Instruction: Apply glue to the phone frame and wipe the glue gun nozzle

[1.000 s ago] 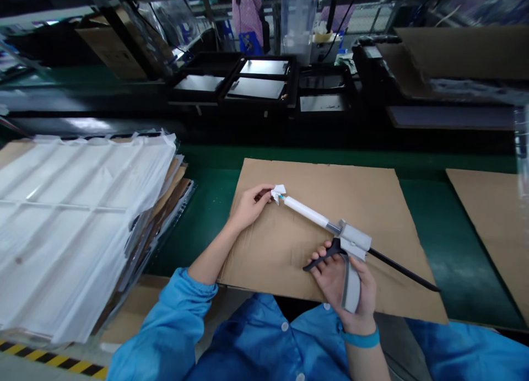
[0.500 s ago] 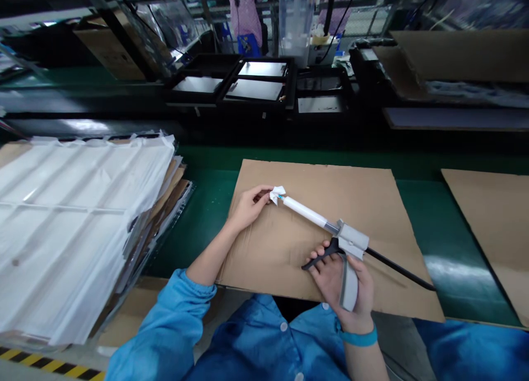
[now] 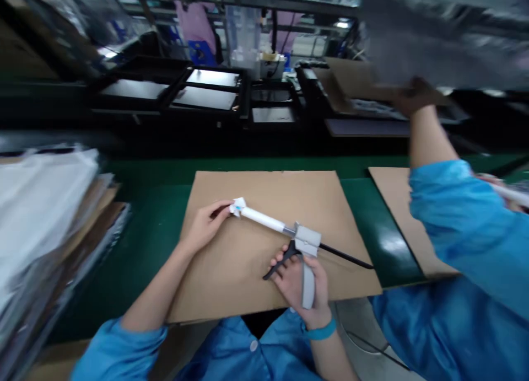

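Note:
My right hand [image 3: 298,284] is wrapped round the grip of a glue dispensing gun [image 3: 308,240], fingers on its black trigger. A white tube [image 3: 263,219] runs forward from the gun towards the left, and a black rod sticks out behind it. At the tube's tip, my left hand [image 3: 209,224] pinches a crumpled white wipe [image 3: 237,207] against the nozzle, which shows a little blue. Beneath both hands lies a flat brown cardboard sheet [image 3: 264,191] on the green work surface.
On the left rises a stack of white-wrapped sheets [image 3: 45,193]. Black frames with glossy panels [image 3: 206,97] line the back. To the right, a co-worker's arm [image 3: 433,133] in a blue sleeve lifts a grey panel [image 3: 400,44], above another cardboard sheet [image 3: 397,204].
The view has turned to the right. The wipe now covers the nozzle tip more closely. A co-worker's arm with a grey panel has come into view on the right.

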`<state>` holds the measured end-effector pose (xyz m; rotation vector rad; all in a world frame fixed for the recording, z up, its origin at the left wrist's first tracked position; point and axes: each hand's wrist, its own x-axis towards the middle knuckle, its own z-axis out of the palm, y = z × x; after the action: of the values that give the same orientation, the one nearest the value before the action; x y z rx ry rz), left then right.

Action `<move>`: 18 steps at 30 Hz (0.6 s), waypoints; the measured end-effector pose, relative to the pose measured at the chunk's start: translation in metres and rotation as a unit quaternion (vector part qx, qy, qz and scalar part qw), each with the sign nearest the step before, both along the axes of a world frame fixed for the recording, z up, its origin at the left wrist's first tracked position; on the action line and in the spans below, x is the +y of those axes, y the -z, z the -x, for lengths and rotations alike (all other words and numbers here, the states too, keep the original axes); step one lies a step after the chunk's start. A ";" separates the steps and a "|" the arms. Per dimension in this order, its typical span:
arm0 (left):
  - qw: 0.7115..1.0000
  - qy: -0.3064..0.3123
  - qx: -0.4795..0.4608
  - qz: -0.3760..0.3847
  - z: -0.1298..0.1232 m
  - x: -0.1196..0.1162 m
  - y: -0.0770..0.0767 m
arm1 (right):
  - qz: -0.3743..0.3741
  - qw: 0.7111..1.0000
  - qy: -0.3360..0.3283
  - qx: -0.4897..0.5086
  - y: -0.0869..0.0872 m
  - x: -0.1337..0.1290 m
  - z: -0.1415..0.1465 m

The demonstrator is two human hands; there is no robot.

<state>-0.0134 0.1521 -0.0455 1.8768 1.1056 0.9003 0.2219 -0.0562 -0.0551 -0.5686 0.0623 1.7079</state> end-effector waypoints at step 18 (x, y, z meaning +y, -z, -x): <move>0.998 -0.050 0.043 0.024 0.004 0.008 -0.001 | -0.031 0.999 0.007 0.018 -0.002 0.007 0.003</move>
<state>-0.0174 0.1596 -0.0443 1.8489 1.2712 0.8472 0.2189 -0.0497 -0.0535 -0.4912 0.0394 1.7016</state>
